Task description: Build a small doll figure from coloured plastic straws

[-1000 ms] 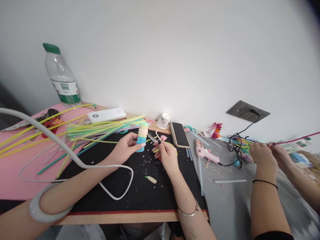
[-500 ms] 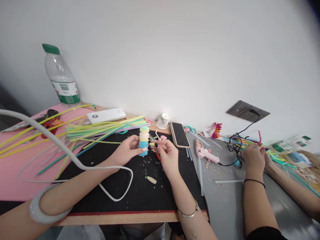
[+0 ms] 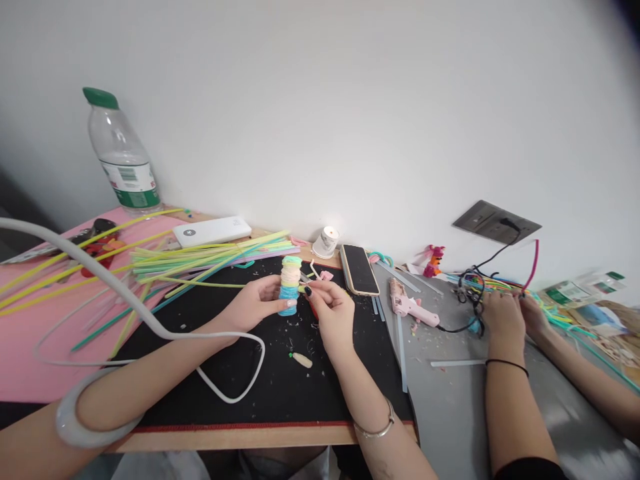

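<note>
Upright in my left hand [image 3: 254,305] is a column of coiled pipe cleaner [image 3: 290,277], banded blue, yellow, cream and pale green. The left fingers and thumb close around its lower half. My right hand [image 3: 336,312] is pinched close against the column's right side. A small yellow-green piece [image 3: 302,289] shows at its fingertips, mostly hidden by them. Red-handled scissors or pliers lie partly covered behind the right hand. Below the hands, a small cream coiled piece with a green tip [image 3: 301,360] lies on the black mat [image 3: 225,400].
A bundle of pipe cleaners [image 3: 200,260], a white power bank [image 3: 213,231] and a bottle [image 3: 127,160] stand left. A white cable [image 3: 165,333] loops over my left forearm. Beyond my right hand are a paper cup [image 3: 326,243], phone [image 3: 360,270] and pink glue gun [image 3: 414,307]. A co-worker's hands [image 3: 505,320] work farther right.
My right fingertips have come in closer against the column, which tilts slightly and covers more of the small yellow-green piece. The co-worker's pink pipe cleaner now stands higher and farther right.
</note>
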{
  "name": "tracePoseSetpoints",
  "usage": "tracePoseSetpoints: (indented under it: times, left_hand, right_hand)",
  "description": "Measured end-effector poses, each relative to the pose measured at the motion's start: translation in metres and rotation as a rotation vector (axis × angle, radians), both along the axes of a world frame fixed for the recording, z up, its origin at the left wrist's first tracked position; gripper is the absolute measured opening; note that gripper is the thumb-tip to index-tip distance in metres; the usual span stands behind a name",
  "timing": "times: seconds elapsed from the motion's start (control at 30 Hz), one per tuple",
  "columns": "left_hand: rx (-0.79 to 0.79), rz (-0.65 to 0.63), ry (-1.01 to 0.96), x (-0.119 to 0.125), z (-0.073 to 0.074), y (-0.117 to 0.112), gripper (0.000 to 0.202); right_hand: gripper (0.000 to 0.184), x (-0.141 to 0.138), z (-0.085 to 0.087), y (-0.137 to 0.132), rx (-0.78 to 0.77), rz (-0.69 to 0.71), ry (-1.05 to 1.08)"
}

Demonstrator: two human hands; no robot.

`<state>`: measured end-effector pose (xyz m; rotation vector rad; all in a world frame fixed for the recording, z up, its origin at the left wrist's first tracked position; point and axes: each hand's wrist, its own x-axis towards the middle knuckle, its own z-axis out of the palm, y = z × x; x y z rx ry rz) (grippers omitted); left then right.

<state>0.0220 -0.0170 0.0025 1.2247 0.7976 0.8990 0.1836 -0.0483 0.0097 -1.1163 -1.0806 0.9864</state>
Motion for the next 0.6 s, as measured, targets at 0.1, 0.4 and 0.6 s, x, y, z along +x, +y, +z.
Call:
tracePoseSetpoints:
  times: [0.1,0.4,0.6]
  left_hand:
    - [-0.024,-0.003,0.018,-0.0007,0.0007,0.0000,0.050]
    - [-0.020,-0.027,0.017,-0.0025,-0.0008,-0.0004,0.050]
    - [-0.025,-0.078,-0.032,-0.0040,-0.0008,0.0000,0.048]
  right_hand:
    - [0.012,0.0010,-0.0017,0.0015,-0.030,0.031,0.056]
    - [0.012,0.0020,-0.0037,0.0052,0.008,0.085,0.124]
    - [0.026,0.0059,-0.0005,0.0038,-0.059,0.124,0.172]
